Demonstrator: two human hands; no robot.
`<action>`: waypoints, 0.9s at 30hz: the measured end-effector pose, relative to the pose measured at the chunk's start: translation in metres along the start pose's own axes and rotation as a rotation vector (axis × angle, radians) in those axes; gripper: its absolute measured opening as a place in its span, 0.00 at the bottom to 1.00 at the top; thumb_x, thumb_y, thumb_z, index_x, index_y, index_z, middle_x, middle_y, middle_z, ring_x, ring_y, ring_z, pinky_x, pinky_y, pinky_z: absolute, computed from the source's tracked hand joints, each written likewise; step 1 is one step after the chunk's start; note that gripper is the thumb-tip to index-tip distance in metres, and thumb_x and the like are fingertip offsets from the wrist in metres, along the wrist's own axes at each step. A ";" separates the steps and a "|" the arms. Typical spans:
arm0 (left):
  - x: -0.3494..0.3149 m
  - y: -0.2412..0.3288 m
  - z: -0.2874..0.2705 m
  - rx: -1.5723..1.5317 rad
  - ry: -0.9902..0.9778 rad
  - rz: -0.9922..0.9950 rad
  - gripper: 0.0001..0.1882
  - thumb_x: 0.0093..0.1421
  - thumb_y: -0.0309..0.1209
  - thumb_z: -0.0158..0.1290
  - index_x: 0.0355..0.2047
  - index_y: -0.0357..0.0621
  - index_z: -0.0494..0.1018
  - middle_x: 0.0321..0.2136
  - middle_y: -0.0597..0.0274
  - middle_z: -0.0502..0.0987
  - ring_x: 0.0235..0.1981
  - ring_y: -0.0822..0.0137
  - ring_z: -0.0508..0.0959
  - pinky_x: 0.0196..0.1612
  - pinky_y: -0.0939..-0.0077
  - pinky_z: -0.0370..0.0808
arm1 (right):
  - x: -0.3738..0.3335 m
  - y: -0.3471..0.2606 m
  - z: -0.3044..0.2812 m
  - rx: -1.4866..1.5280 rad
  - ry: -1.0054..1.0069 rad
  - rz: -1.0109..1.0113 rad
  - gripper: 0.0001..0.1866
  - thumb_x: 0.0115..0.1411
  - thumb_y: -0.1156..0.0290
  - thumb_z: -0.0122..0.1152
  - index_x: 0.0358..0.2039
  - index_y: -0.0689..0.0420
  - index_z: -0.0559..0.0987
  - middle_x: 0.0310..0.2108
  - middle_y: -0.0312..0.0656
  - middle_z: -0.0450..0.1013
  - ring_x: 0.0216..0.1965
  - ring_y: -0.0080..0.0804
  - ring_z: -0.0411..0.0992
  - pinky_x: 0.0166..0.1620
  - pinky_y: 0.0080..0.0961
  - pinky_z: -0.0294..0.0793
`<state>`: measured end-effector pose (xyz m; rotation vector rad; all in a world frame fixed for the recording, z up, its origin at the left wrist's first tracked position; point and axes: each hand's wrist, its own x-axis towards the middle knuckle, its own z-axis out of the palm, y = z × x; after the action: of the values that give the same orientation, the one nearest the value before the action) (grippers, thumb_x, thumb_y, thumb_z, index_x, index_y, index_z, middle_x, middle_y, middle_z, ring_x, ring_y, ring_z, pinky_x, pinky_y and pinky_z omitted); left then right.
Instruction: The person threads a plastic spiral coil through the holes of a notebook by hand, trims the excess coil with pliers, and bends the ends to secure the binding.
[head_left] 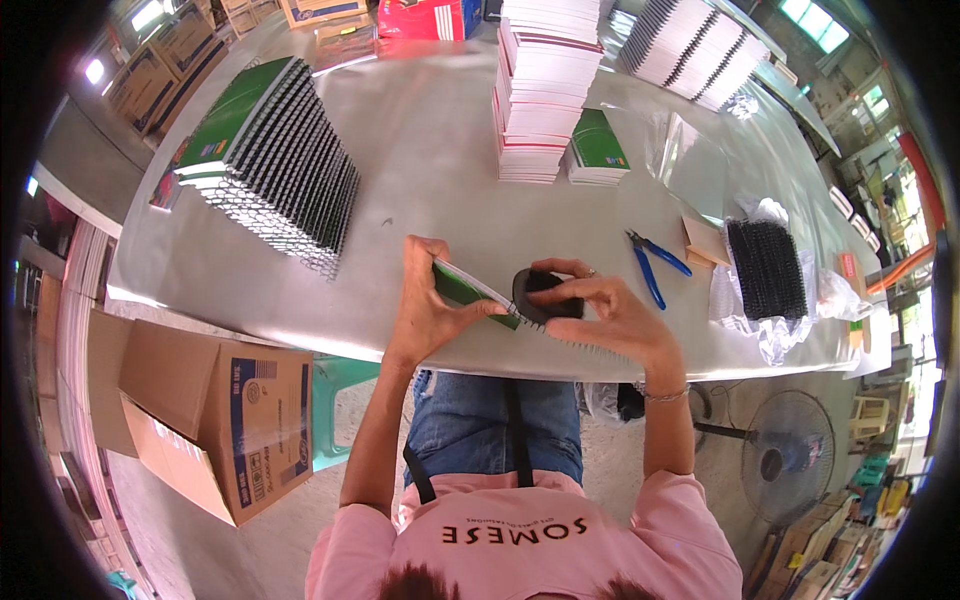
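pink short-sleeved shirt [570, 565], dark lettering [515, 534] | blue jeans [462, 410] | black straps [516, 430] | silvery bracelet [666, 397] | ring [591, 272] on right fingers [603, 289]

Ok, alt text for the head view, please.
A person's left hand holds a green notebook while the right hand holds a dark block at its edge, over a table. Blue pliers and black coils lie to the right; stacked notebooks stand beyond.

A head-worn fisheye looks down closely over the tabletop [425, 150].

Notebook [458, 288] above table [420, 140]; notebook stack [295, 160] left, pliers [652, 277] right, coil bundle [766, 268] farther right.
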<state>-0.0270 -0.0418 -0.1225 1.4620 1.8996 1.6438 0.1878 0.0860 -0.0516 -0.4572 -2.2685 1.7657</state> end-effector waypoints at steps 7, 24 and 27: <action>-0.002 0.000 -0.004 0.050 -0.023 0.023 0.45 0.29 0.39 0.79 0.42 0.41 0.61 0.38 0.57 0.60 0.43 0.57 0.66 0.48 0.64 0.67 | -0.005 -0.003 0.003 0.279 0.083 0.083 0.19 0.52 0.65 0.72 0.44 0.58 0.84 0.59 0.48 0.68 0.62 0.37 0.63 0.63 0.33 0.60; -0.002 -0.002 -0.002 -0.063 -0.093 0.058 0.48 0.33 0.35 0.79 0.48 0.43 0.57 0.45 0.58 0.60 0.50 0.60 0.65 0.55 0.67 0.66 | -0.001 0.045 0.007 -0.647 0.266 -0.026 0.32 0.49 0.64 0.74 0.56 0.57 0.76 0.67 0.50 0.56 0.67 0.47 0.56 0.66 0.39 0.59; -0.004 -0.006 0.000 -0.188 -0.062 0.023 0.52 0.33 0.34 0.79 0.53 0.45 0.54 0.45 0.61 0.59 0.49 0.63 0.63 0.55 0.69 0.64 | -0.001 0.036 -0.014 0.149 0.168 0.031 0.33 0.48 0.58 0.75 0.54 0.57 0.78 0.64 0.50 0.62 0.66 0.44 0.58 0.66 0.38 0.59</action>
<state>-0.0278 -0.0442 -0.1296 1.4461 1.6519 1.7144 0.1977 0.1060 -0.0834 -0.5898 -2.0115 1.8204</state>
